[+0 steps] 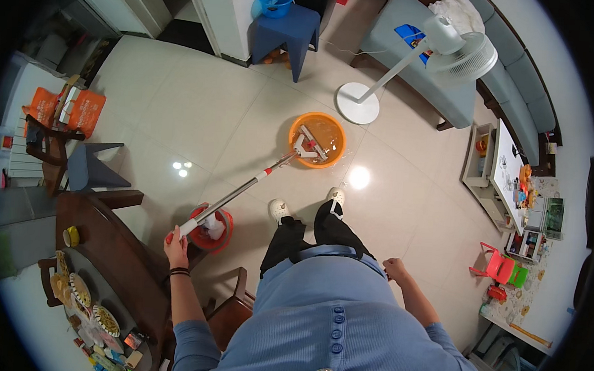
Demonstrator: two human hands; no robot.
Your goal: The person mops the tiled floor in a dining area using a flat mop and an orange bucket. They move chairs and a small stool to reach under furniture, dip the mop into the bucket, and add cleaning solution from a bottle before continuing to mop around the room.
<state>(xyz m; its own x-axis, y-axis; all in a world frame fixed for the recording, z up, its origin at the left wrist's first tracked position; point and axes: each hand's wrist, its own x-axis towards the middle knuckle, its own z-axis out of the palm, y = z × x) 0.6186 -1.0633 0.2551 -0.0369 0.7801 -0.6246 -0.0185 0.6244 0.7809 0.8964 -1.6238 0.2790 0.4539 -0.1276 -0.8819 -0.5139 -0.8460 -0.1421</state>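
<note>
My left hand (176, 250) grips the end of a mop handle (237, 190), which slants away from me to the right. The mop head (312, 144), with a white and red frame, rests in an orange basin (343, 147) of water on the floor. Under the near part of the handle stands a red bucket (228, 232) with a white plastic bag (214, 227) in it. My right hand (396, 270) hangs beside my right hip with its fingers curled; nothing shows in it.
A white standing fan (358, 103) stands beyond the basin, near a grey sofa (416, 76). At left is a wooden table (106, 222) bearing dishes. A wooden chair (232, 312) is close behind my left side. A blue stool (289, 31) holds a blue basin (275, 4). Water droplets lie around the orange basin.
</note>
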